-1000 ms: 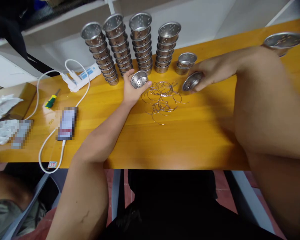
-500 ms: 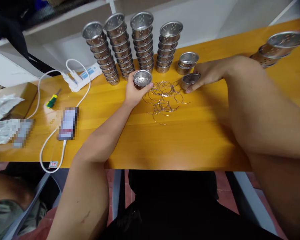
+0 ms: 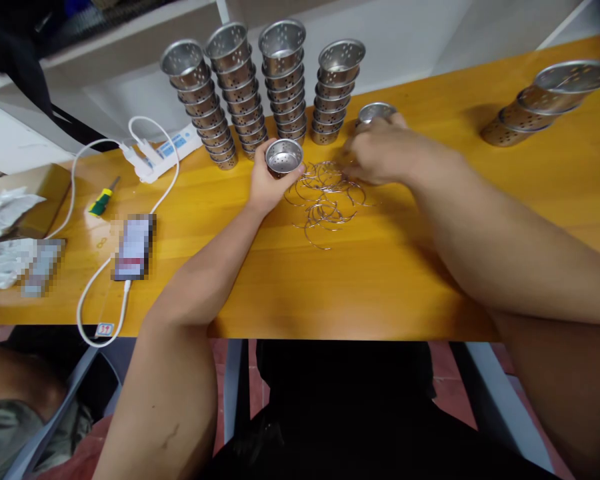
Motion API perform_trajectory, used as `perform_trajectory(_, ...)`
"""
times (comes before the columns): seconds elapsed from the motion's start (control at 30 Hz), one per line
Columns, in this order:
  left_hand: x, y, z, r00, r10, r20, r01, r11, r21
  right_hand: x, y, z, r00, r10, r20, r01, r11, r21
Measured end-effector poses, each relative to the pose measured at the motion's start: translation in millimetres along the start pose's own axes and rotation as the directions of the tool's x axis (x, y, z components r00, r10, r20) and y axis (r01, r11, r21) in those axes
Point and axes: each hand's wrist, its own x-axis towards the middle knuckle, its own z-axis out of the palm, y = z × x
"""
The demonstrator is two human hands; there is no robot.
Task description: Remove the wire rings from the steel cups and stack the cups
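My left hand (image 3: 267,179) is closed around a small perforated metal cup (image 3: 285,157), its mouth tilted up toward me. My right hand (image 3: 377,155) is palm down with curled fingers at the right edge of a loose pile of thin curved wires (image 3: 325,207). Its fingertips are partly hidden, so whatever they grip does not show. Just behind that hand another perforated metal cup (image 3: 377,111) shows only its upper part. Beyond my left hand rise tall stacks of the same cups (image 3: 286,80), with a shorter stack (image 3: 336,93) to their right.
A leaning stack of cups (image 3: 530,107) is at the far right. Left on the table (image 3: 360,287) are a charging phone (image 3: 134,247), a green-yellow screwdriver (image 3: 101,201), a power strip (image 3: 170,153) and a box (image 3: 55,193) with plastic bags. A person's arm (image 3: 20,380) shows lower left.
My right hand has moved left from the side of a cup to the wires, covering the place where that cup was. My left hand keeps its cup nearly still.
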Motion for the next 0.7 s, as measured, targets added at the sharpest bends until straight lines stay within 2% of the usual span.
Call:
perform_trajectory(0.1, -1, 6, 0.2, 1.000, -0.025, -0.015, 0.025, 1.000, -0.012, -2, -35, 2, 0.996, 0.043, 0.078, -0.040, 0.998, -0.040)
perform_trajectory(0.17, 0, 5, 1.7, 1.000, -0.020, -0.019, 0.020, 0.999, -0.027, -2, -42, 4, 0.997, 0.036, 0.065, -0.034, 0.999, -0.034)
perform_trajectory(0.37, 2, -8, 4.4, 1.000, 0.028, 0.006, -0.028, 1.000, -0.014, 1, -34, 8, 0.996, -0.081, 0.025, 0.083, 0.992, -0.096)
perform_trajectory(0.7, 2, -1, 3.7, 1.000, -0.003, 0.026, 0.005, 0.999, -0.051, 1, -16, -17, 0.991, -0.112, 0.070, 0.102, 0.986, 0.136)
